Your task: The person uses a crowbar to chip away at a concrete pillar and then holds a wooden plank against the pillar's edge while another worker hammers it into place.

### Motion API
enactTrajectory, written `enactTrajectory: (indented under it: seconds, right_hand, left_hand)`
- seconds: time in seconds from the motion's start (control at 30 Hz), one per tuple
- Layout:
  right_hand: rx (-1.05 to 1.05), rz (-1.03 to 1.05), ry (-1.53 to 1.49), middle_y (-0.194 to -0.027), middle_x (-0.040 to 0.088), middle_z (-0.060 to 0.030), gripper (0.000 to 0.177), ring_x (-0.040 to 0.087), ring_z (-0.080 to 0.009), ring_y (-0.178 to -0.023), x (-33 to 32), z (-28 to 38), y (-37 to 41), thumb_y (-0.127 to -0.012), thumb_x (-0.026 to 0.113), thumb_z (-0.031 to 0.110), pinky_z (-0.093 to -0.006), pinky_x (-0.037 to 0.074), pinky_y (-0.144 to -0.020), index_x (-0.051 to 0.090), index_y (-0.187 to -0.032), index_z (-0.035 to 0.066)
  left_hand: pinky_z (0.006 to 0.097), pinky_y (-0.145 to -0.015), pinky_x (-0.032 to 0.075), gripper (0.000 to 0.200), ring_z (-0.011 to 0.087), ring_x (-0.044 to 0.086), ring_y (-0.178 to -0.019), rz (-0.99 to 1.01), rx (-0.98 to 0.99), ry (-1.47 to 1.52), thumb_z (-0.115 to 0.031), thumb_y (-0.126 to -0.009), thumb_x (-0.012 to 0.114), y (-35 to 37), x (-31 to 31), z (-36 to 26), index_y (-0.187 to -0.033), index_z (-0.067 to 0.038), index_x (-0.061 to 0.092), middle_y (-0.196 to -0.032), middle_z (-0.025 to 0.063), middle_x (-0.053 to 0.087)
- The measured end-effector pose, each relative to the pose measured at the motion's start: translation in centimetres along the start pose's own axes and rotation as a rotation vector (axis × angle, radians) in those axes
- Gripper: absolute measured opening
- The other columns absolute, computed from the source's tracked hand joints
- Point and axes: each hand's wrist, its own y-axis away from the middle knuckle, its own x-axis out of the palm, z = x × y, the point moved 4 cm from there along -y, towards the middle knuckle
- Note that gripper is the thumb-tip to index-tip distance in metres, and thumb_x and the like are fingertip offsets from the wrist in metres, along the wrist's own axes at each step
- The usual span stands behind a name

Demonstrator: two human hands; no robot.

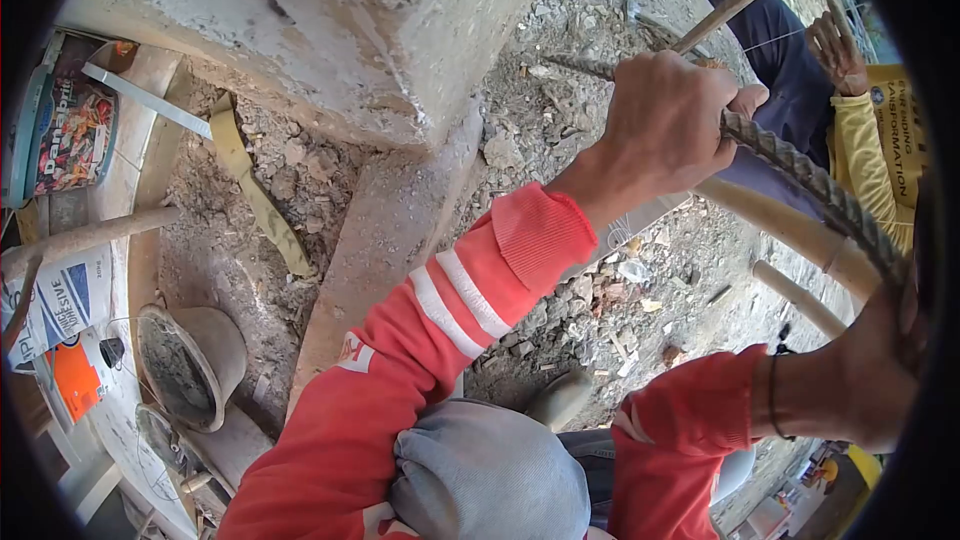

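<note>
My left hand (pixel 665 120) is closed around a ribbed steel rebar rod (pixel 810 180), in the upper middle of the head view. A short end of the rod sticks out past my knuckles towards the concrete block. From my left hand the rod slopes down and right to my right hand (pixel 880 375), which is closed on it at the dark edge of the view. Most of the right fingers are hidden there. Beneath my arms lie rubble and a concrete ledge (pixel 385 200).
A big concrete block (pixel 290 30) rises ahead. Bamboo poles (pixel 800 225) cross at right, near a co-worker's hand (pixel 838 48) and yellow sleeve (pixel 865 155). At left are a cement-crusted bucket (pixel 215 355), a printed tub (pixel 70 130) and a yellowish strip (pixel 255 190).
</note>
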Motion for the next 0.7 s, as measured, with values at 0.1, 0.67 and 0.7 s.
enactTrajectory:
  seconds: [0.1,0.67,0.7]
  right_hand:
    - [0.132,-0.167,0.061,-0.056,0.029,0.0038,0.033,0.024,-0.0073,-0.046,0.5,-10.8,1.8,-0.109,0.047,0.025,-0.03,0.028,-0.048,0.038,-0.079,0.015]
    - [0.084,-0.042,-0.09,-0.058,0.023,0.0048,0.043,0.022,-0.0109,-0.053,-1.8,-0.3,4.2,-0.108,0.041,0.025,-0.0299,0.029,-0.059,0.033,-0.066,0.02]
    - [0.078,-0.119,0.005,-0.058,0.025,0.0043,0.041,0.024,-0.0116,-0.052,-1.6,-2.1,4.2,-0.107,0.043,0.023,-0.0295,0.03,-0.058,0.035,-0.068,0.019]
  left_hand:
    - [0.0426,-0.05,0.044,0.027,0.031,0.062,-0.049,-0.176,-0.145,-0.017,-0.026,-0.098,0.062,3.7,0.8,8.3,-0.089,-0.006,0.078,-0.06,0.0148,0.065]
    - [0.0406,-0.044,0.033,0.049,0.0275,0.045,-0.041,-0.183,0.109,-0.028,-0.035,-0.1,0.063,2.7,0.9,1.8,-0.06,-0.009,0.053,-0.049,0.0101,0.043]
    - [0.0404,-0.044,0.033,0.05,0.026,0.046,-0.041,-0.178,0.055,-0.012,-0.037,-0.101,0.062,2.7,0.8,1.9,-0.06,-0.009,0.052,-0.05,0.0103,0.043]
